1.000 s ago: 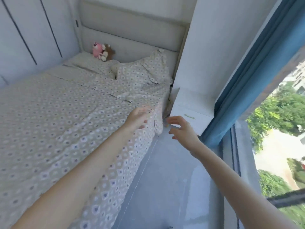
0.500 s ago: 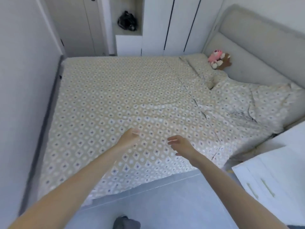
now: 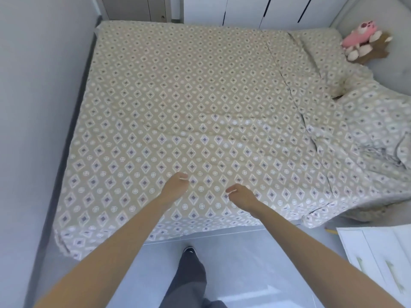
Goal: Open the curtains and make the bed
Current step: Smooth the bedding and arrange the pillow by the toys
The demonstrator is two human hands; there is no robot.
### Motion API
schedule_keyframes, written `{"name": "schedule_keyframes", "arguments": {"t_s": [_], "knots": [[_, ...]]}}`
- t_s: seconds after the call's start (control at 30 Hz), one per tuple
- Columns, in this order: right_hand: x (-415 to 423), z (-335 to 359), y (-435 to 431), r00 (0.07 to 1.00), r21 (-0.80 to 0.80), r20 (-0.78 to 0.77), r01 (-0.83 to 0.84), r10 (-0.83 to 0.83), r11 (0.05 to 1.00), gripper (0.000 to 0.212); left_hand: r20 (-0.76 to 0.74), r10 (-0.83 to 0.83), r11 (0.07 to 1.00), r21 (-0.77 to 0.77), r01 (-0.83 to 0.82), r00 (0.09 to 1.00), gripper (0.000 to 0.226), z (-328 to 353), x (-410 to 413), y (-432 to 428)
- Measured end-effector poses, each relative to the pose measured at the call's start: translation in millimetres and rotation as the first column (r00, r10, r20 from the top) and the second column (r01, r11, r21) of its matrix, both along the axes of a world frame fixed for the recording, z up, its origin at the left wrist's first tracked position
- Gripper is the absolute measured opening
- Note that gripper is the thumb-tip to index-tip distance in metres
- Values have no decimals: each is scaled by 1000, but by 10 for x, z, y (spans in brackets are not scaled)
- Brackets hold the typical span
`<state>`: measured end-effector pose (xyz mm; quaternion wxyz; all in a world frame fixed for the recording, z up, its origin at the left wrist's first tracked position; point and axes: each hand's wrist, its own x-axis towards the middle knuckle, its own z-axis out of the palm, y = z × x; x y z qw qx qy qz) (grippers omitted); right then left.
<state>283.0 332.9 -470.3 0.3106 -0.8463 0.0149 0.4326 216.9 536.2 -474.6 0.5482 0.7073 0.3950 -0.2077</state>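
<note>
Both hands dropped lower: left hand (image 3: 175,185), right hand (image 3: 241,195) over bedspread (image 3: 178,96).

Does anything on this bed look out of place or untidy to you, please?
Yes: the beige diamond-patterned quilt lies mostly flat, but its headboard end at the right is bunched and creased. The pink plush toy lies tumbled against the grey headboard.
</note>
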Motion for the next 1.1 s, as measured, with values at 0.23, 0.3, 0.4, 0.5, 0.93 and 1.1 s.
{"name": "schedule_keyframes", "arguments": {"t_s": [0.23, 0.3, 0.4, 0.5, 0.93, 1.1], "knots": [[201, -824, 37, 992, -123, 18, -121, 125, 985, 35, -40, -155, 984, 83, 158, 987, 41, -758, 128, -62], [245, -1117, 42, 987, -142, 9, -156, 159, 978, 35, -79, -242, 959, 133, 251, 967, 46, -1060, 121, -108], [276, -1582, 73, 960, -202, 31, -266, 277, 943, 37, -141, -367, 906, 169, 387, 920, 52, -1534, 117, -193], [268, -2004, 65, 883, -312, 59, -427, 466, 849, 44, -209, -455, 841, 219, 495, 866, 60, -1975, 102, -274], [222, -3139, -134, 735, -357, 222, -550, 641, 755, 13, -335, -629, 449, 580, 680, 701, 21, -3100, -11, -495], [336, -3082, -142, 756, -322, 126, -582, 643, 747, 2, -351, -610, 523, 494, 694, 710, 22, -3138, 4, -517]]}}
